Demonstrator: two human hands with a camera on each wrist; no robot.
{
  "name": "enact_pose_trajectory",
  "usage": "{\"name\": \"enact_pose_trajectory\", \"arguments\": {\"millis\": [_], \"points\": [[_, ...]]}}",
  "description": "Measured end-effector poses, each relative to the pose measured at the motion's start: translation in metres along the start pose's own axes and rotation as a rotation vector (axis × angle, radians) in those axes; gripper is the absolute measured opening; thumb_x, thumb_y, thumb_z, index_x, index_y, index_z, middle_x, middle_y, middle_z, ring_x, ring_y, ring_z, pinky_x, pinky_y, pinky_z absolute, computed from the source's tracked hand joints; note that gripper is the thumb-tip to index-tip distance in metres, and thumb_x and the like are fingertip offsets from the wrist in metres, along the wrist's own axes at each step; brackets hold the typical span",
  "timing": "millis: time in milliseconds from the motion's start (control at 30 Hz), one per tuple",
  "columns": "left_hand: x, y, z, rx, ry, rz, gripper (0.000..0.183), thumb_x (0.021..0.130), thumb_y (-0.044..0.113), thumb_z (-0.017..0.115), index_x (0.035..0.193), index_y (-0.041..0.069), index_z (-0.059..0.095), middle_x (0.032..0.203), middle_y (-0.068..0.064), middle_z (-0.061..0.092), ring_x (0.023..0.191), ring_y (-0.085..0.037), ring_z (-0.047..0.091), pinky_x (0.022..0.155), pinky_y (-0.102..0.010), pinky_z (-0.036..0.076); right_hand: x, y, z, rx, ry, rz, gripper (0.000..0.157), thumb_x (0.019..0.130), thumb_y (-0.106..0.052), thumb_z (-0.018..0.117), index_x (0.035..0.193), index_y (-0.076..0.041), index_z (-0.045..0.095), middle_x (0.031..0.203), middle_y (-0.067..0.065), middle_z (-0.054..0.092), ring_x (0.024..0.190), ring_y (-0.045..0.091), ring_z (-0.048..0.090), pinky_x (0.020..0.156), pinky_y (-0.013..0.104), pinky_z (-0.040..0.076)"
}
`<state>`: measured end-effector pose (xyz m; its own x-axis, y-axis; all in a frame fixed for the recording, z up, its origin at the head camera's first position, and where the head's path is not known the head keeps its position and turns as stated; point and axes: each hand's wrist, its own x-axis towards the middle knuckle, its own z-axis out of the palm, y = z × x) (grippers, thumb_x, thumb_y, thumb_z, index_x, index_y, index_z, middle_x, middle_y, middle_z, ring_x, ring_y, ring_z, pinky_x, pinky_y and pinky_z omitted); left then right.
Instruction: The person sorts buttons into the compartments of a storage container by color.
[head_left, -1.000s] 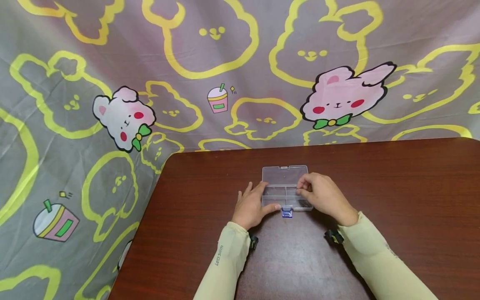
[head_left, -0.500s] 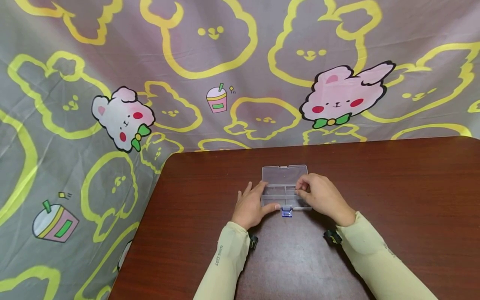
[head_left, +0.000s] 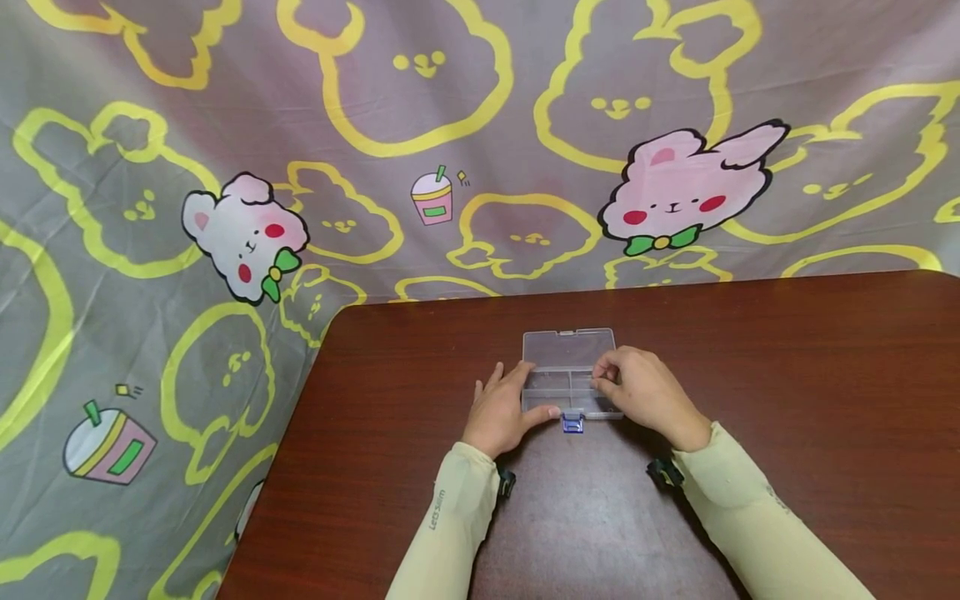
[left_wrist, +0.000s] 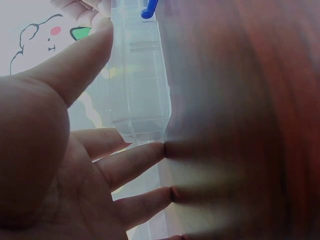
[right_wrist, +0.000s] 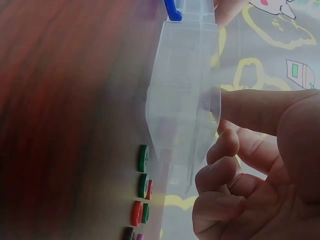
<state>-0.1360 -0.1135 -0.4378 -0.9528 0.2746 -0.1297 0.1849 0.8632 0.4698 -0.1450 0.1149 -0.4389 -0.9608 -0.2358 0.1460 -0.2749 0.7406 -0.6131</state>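
A clear plastic box (head_left: 547, 391) with divided compartments lies on the table, its lid (head_left: 567, 348) folded back and its blue latch (head_left: 573, 423) toward me. My left hand (head_left: 498, 417) spans the box's left end, thumb along the front edge and straight fingers spread beside it. In the left wrist view those fingertips reach the tabletop. My right hand (head_left: 652, 396) is over the box's right end, thumb and index finger close together at the back right compartment. Its other fingers are curled in the right wrist view. I cannot tell whether the right fingertips pinch anything.
In the right wrist view, several small buttons lie beside the box's right end, among them a green button (right_wrist: 143, 159), a red button (right_wrist: 137, 213) and a black button (right_wrist: 128, 233). A patterned cloth (head_left: 525, 100) hangs behind the brown table (head_left: 787, 375).
Both hands and the box keep almost the same place. The right hand shifts slightly left in the first half second, and the whole view drifts a little.
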Motion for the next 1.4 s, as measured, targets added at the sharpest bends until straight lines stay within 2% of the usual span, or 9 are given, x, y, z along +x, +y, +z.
{"name": "enact_pose_trajectory", "arguments": {"millis": [433,800,1133,1400], "points": [[0.001,0.0,-0.001,-0.012,-0.002,0.001,0.081,0.088,0.053,0.072,0.153,0.014,0.043,0.156,-0.007,0.043,0.15,-0.036,0.023,0.118,-0.064,0.016,0.0,0.0,-0.001,0.021,-0.012,0.003,0.008,0.088,-0.008,0.076,0.083,-0.012,0.071,0.076,0.0,0.057,0.064,0.013,0.049,0.059,0.03,0.041],[0.0,-0.002,0.002,-0.011,-0.004,-0.001,0.082,0.087,0.054,0.073,0.153,0.014,0.044,0.157,-0.006,0.042,0.15,-0.036,0.023,0.118,-0.064,0.016,-0.003,0.003,-0.012,0.059,0.028,-0.009,0.006,0.087,-0.01,0.078,0.086,-0.012,0.072,0.077,0.0,0.056,0.07,0.017,0.05,0.063,0.032,0.042],[0.0,-0.003,0.002,-0.016,0.001,0.002,0.082,0.087,0.054,0.072,0.153,0.014,0.044,0.157,-0.006,0.042,0.151,-0.035,0.022,0.118,-0.064,0.015,-0.003,0.008,-0.019,0.086,0.013,0.013,0.005,0.089,-0.012,0.076,0.087,-0.012,0.071,0.077,-0.001,0.056,0.07,0.017,0.05,0.062,0.031,0.041],[-0.001,-0.002,0.001,-0.016,-0.006,-0.005,0.081,0.088,0.054,0.072,0.154,0.015,0.043,0.158,-0.005,0.04,0.151,-0.034,0.021,0.119,-0.063,0.014,-0.004,0.014,-0.029,0.09,0.033,0.041,0.004,0.09,-0.011,0.076,0.089,-0.011,0.071,0.078,0.001,0.057,0.068,0.018,0.051,0.061,0.032,0.042]]}}
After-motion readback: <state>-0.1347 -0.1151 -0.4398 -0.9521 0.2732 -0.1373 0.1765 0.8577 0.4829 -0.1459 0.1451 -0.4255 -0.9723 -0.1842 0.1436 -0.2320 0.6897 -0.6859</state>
